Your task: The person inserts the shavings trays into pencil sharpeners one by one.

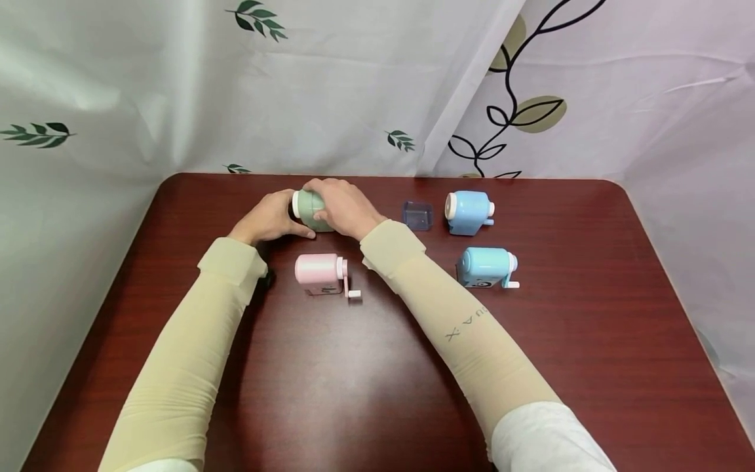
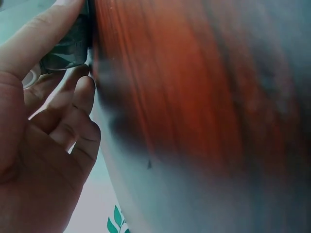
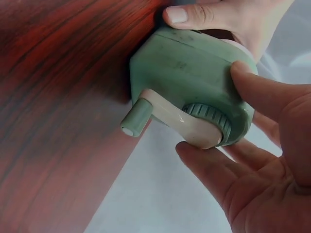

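Note:
A green hand-crank pencil sharpener [image 1: 312,211] stands near the table's back edge, its white round end to the left. My right hand [image 1: 348,206] grips it from above and the right, thumb on the near side and fingers reaching behind. My left hand [image 1: 272,216] holds its left end, thumb low against the body. In the right wrist view, the sharpener's pale crank [image 3: 182,119] with a green knob points down past my right fingers. Only a dark lower part of the sharpener [image 2: 68,53] shows in the left wrist view, between thumb and fingers.
A pink sharpener [image 1: 318,272] stands just in front of my hands. To the right are a small dark see-through drawer [image 1: 417,216], a blue sharpener [image 1: 468,213] and a light-blue one [image 1: 485,267]. Patterned white curtain [image 1: 330,85] hangs behind the table.

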{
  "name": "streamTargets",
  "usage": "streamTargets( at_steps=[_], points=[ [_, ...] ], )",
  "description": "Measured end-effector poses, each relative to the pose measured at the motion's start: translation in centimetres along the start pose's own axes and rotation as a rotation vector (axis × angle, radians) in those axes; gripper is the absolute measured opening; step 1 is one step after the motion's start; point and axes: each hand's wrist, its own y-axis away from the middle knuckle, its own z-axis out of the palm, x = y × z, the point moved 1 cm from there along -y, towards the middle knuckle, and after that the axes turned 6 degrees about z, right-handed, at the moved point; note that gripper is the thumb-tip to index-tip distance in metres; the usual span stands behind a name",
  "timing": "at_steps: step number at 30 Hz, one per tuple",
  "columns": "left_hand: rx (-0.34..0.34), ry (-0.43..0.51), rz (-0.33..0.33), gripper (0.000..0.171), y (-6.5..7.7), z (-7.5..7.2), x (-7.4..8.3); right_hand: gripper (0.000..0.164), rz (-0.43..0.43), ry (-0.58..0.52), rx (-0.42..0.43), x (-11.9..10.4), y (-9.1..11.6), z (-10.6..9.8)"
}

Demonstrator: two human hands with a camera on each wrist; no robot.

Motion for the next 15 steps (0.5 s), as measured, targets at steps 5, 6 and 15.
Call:
streamTargets(
  at_steps=[5,6,15],
  points=[
    [-0.031,-0.038,0.022,0.075,0.0,-0.2,0.3,0.068,0.014,-0.026,0.017,0.6,1.0,-0.4],
    [-0.039,-0.051,0.026,0.078,0.1,-0.3,0.3,0.071,0.023,-0.028,0.023,0.6,1.2,-0.7],
    [-0.107,-0.089,0.037,0.081,1.8,-3.2,0.8,0.067,0.059,-0.022,0.059,0.9,4.6,-4.8]
  ],
)
